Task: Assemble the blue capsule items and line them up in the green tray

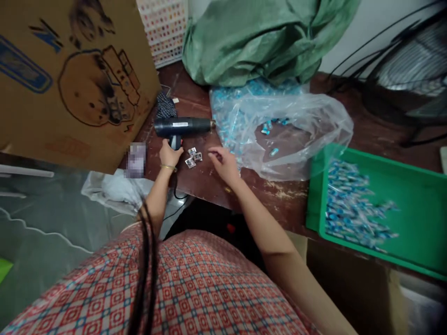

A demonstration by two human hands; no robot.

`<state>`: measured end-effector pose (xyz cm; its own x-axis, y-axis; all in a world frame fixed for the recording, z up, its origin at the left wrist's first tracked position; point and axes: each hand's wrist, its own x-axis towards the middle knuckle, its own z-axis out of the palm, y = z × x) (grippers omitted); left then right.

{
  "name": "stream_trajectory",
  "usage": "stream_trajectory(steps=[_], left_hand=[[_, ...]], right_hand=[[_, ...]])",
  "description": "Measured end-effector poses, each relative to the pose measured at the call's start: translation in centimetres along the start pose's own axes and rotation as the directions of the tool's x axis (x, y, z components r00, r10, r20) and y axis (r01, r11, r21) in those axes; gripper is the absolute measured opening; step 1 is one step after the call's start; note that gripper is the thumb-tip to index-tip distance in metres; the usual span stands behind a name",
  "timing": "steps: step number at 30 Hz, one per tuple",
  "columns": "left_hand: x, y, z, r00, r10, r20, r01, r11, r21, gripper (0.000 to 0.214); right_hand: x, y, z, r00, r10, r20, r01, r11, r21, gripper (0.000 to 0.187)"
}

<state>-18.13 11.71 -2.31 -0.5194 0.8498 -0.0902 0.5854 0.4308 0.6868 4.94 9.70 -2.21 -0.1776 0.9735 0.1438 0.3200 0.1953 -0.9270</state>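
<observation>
A black heat gun (188,125) lies level over the dark red table, its nozzle pointing right. My left hand (170,153) is wrapped around its handle. Several small shiny silver pieces (194,158) sit on the table between my hands. Just right of them is my right hand (224,163), its fingers curled in and pressed together. Whatever those fingertips may hold is too small to make out. Beyond my right hand, a clear plastic bag (296,163) lies with its mouth open, holding small blue-and-white wrapped pieces (267,126).
A green tray (412,218) with many blue-and-white pieces stands at the right. A large cardboard box (104,83) rises at the left. Behind are a green sack (258,42) and a white basket (165,32); a fan (415,60) stands at the far right. A cord hangs over the front edge.
</observation>
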Motion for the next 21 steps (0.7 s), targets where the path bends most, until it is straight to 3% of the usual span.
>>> stream_trajectory(steps=[3,5,6,7,9,11,12,14,16,19,21], left_hand=[[-5.1,2.5,-0.4,0.985,0.158,-0.065,-0.162,0.984,-0.076,0.062],[-9.9,4.2,-0.1,0.947,0.321,-0.020,-0.321,0.937,-0.137,0.061],[-12.4,5.0,0.2,0.902,0.432,0.012,-0.423,0.888,-0.178,0.063],[-14.8,5.7,0.7,0.836,0.548,0.034,-0.528,0.819,-0.227,0.067],[-19.4,6.8,2.2,0.662,0.747,0.066,-0.687,0.640,-0.344,0.074],[-23.7,8.2,4.5,0.501,0.862,0.077,-0.755,0.479,-0.447,0.076],[-25.9,9.2,5.9,0.441,0.893,0.086,-0.764,0.424,-0.487,0.076],[-30.8,11.5,8.5,0.340,0.933,0.122,-0.759,0.348,-0.550,0.075],[-35.8,14.0,10.1,0.205,0.960,0.192,-0.729,0.281,-0.625,0.075],[-41.3,16.8,10.9,-0.105,0.973,0.205,-0.611,0.100,-0.785,0.085],[-42.5,17.8,11.3,-0.293,0.936,0.198,-0.529,0.014,-0.848,0.088]], right_hand=[[-0.4,-3.0,3.5,0.992,0.122,0.026,-0.125,0.958,0.257,0.061],[-1.5,-5.4,2.9,0.989,0.127,-0.075,-0.092,0.929,0.359,0.072],[-2.4,-6.4,1.6,0.980,0.124,-0.156,-0.061,0.932,0.357,0.070],[-3.5,-7.3,-0.2,0.962,0.126,-0.240,-0.042,0.944,0.327,0.065],[-6.7,-8.5,-4.9,0.917,0.159,-0.366,-0.061,0.962,0.267,0.057],[-10.9,-9.0,-9.8,0.872,0.237,-0.429,-0.109,0.947,0.303,0.054],[-13.2,-9.0,-11.9,0.844,0.286,-0.454,-0.124,0.927,0.353,0.053],[-17.8,-8.8,-15.8,0.758,0.369,-0.538,-0.117,0.888,0.444,0.050],[-22.1,-8.7,-19.5,0.624,0.412,-0.664,-0.104,0.886,0.452,0.044],[-28.3,-9.5,-25.2,0.419,0.403,-0.814,-0.158,0.915,0.372,0.042],[-32.6,-10.5,-28.8,0.371,0.417,-0.830,-0.228,0.907,0.354,0.043]])
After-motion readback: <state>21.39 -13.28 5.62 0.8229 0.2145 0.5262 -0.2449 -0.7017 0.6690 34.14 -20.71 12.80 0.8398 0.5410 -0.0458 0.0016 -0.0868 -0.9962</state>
